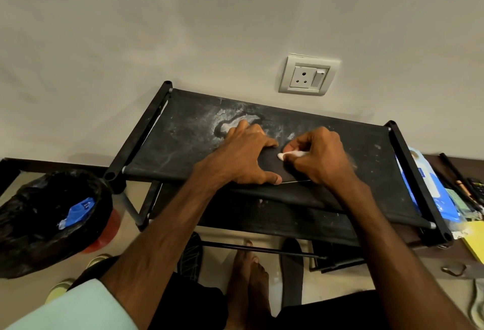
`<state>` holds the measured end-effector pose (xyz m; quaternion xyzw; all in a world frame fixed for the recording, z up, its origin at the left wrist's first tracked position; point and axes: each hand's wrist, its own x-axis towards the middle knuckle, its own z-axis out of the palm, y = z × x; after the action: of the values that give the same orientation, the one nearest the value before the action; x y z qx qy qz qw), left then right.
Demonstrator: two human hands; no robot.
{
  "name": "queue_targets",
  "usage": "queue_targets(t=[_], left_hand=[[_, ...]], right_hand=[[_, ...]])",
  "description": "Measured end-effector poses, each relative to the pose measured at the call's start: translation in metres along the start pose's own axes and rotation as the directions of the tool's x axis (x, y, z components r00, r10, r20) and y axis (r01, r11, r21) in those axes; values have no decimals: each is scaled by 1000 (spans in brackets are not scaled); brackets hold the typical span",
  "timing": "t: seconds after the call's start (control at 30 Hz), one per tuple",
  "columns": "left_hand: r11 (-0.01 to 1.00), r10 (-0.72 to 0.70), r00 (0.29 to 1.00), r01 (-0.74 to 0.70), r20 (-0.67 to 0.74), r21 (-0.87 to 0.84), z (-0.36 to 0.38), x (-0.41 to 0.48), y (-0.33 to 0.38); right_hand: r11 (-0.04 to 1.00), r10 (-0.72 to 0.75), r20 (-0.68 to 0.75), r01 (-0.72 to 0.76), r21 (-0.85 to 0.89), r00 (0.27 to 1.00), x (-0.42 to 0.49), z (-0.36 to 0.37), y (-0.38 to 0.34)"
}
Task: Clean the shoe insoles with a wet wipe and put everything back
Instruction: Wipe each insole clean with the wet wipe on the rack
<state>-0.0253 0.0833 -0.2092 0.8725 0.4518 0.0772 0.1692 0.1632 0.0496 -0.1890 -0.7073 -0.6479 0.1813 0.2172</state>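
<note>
left grip (248, 156) flat, pinning insole (269, 164) to shoe rack (183, 130), right grip (319, 156) pinching wet wipe (284, 155); if we scrub hard the insole could slide off the front edge

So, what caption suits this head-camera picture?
Left hand presses a dark flat insole onto a dusty black fabric shelf; right hand pinches a crumpled white wet wipe against it.

Beige wall (157, 28), white socket (309, 74); dusty black rack (183, 130); lined bin (39, 224) left.
</note>
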Motion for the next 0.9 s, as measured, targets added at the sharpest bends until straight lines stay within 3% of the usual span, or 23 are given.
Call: queue_targets(t=[0.13, 0.37, 0.73, 0.8, 0.9], left_hand=[[1000, -9, 1000, 9, 8, 15, 0, 0, 1], [999, -24, 1000, 24, -10, 27, 0, -2, 6], [998, -43, 999, 42, 31, 42, -2, -1, 5], [999, -51, 998, 50, 40, 19, -3, -1, 5], [998, -56, 998, 55, 34, 11, -3, -2, 6]], right_hand=[[1000, -4, -16, 3, -23, 1000, 11, 5, 1], [987, -26, 255, 66, -150, 967, -19, -18, 10], [992, 22, -58, -29, -123, 998, 13, 12, -11], [992, -5, -63, -2, -123, 998, 11, 14, -7], [994, -56, 46, 59, -87, 997, -5, 3, 4]])
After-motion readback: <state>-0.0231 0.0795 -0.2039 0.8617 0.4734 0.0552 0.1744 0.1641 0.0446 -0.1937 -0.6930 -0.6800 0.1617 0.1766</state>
